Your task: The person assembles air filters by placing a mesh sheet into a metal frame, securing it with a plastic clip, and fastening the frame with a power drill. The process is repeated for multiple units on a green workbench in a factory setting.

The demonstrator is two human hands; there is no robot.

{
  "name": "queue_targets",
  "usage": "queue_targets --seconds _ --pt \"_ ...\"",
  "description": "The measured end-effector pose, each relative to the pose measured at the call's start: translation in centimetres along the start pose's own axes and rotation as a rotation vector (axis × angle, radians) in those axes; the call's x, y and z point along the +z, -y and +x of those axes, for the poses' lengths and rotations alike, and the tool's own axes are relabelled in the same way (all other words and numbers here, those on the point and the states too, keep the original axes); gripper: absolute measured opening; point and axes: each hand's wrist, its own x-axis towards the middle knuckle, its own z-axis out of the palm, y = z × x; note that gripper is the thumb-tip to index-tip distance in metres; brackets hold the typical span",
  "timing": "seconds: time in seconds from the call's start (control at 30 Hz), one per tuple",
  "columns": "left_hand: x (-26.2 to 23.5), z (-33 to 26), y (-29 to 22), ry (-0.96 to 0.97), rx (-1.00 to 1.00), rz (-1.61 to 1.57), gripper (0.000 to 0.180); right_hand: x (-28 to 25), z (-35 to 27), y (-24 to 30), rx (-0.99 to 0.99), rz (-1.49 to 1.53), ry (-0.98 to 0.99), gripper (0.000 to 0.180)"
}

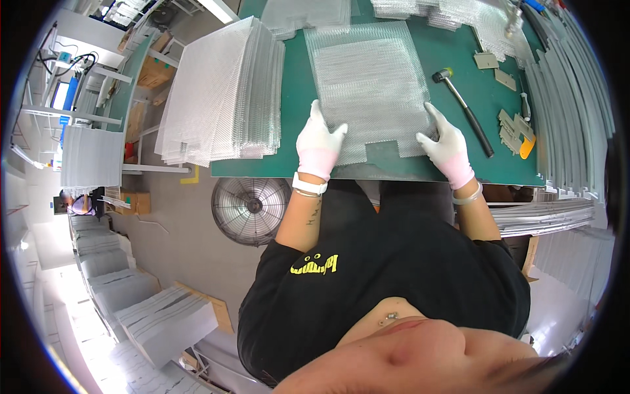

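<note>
A silvery expanded-metal mesh sheet (374,85) with a square notch in its near edge lies in front of me on the green tabletop (298,98). My left hand (319,141), in a white glove with a pink cuff, grips its left edge, thumb over the mesh and fingers along the side. At the right edge, my gloved right hand (447,146) holds the sheet with thumb and fingertips. Whether other sheets lie under it I cannot tell. To the left leans a thick stack of similar mesh sheets (213,92).
A black-handled hammer (467,115) lies right of the sheet, near small metal plates (505,79), a screwdriver (525,106) and a yellow-handled tool (527,147). More mesh (308,14) sits at the back. Long grey strips (571,105) line the right side. A floor fan (252,210) stands below the table.
</note>
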Motion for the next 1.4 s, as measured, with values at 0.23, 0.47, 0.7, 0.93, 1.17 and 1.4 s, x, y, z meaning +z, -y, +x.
queue_targets --seconds 0.23,0.47,0.7,0.93,1.17,1.4 --pt "2.8 0.4 2.0 0.007 0.018 0.101 0.089 1.5 0.2 -2.4 0.008 -0.111 0.02 0.062" --pt "3.1 0.2 2.4 0.012 0.022 0.052 0.088 1.7 0.1 -3.0 -0.017 -0.188 0.055 0.06" --pt "3.2 0.6 2.9 0.026 0.009 0.085 0.091 0.6 0.9 -1.4 0.007 -0.287 0.177 0.052" --pt "1.7 1.8 3.0 0.034 0.259 0.179 0.067 -7.9 14.5 -11.3 -0.023 -0.378 -0.261 0.043" --pt "0.6 1.7 2.1 0.023 0.346 0.383 0.061 -14.9 26.0 -16.1 0.541 -0.496 -0.077 0.068" --pt "-1.4 -3.3 3.5 -0.243 0.283 0.146 0.074 -17.7 31.8 -21.2 0.522 -0.345 -0.193 0.086"
